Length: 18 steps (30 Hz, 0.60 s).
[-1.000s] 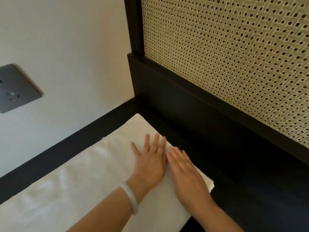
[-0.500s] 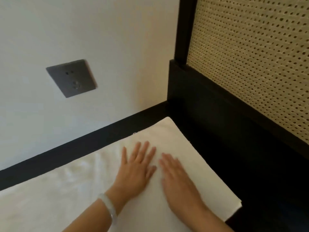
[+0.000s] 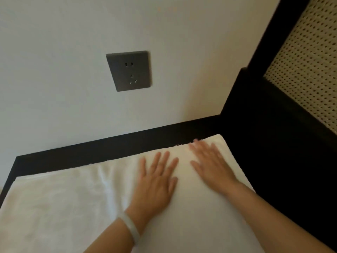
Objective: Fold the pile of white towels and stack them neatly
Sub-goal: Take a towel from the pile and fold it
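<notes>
I log left hand and right hand, side by side a second ago, now parted, right toward 1 o'clock, both flat, gripping nothing, pressing the white towel at 6 o'clock: smoothing, I judge, next fold pending.

We record two bare hands and forearms in view. The left hand carries at its wrist a pale, milky-white, smooth round bangle, plain-surfaced and faintly translucent; material cannot be confirmed. The right hand shows blurred. Both forearms run uncovered to the frame edge.
</notes>
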Each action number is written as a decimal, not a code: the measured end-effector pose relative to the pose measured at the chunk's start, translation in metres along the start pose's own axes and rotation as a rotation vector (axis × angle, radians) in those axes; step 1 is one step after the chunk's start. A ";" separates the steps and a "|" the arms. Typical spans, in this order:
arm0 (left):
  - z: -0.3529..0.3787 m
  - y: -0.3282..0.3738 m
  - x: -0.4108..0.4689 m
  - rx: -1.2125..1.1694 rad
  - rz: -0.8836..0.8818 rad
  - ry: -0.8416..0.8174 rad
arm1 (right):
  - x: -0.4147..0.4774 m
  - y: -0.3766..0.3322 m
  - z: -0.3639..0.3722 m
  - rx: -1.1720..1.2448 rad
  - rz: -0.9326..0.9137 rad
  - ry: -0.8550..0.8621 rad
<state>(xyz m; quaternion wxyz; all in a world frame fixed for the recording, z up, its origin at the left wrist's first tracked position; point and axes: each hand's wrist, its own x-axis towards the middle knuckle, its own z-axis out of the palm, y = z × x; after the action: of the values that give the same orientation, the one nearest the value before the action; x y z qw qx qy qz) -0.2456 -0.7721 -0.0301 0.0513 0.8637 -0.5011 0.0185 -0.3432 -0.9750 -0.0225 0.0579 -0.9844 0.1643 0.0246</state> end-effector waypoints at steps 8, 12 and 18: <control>-0.007 -0.010 0.008 0.000 -0.290 0.069 | 0.029 -0.010 -0.016 -0.119 0.202 0.181; -0.004 0.029 -0.035 -0.045 -0.044 0.037 | -0.026 -0.030 0.015 -0.030 -0.136 0.006; -0.010 -0.045 -0.063 -0.082 -0.509 0.029 | -0.047 0.027 -0.021 0.084 0.463 0.042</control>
<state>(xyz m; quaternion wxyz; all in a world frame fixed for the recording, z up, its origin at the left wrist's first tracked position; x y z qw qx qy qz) -0.2382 -0.6944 -0.0284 0.0964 0.9588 -0.2672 -0.0031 -0.3958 -0.9880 -0.0012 0.0882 -0.9175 0.3877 0.0101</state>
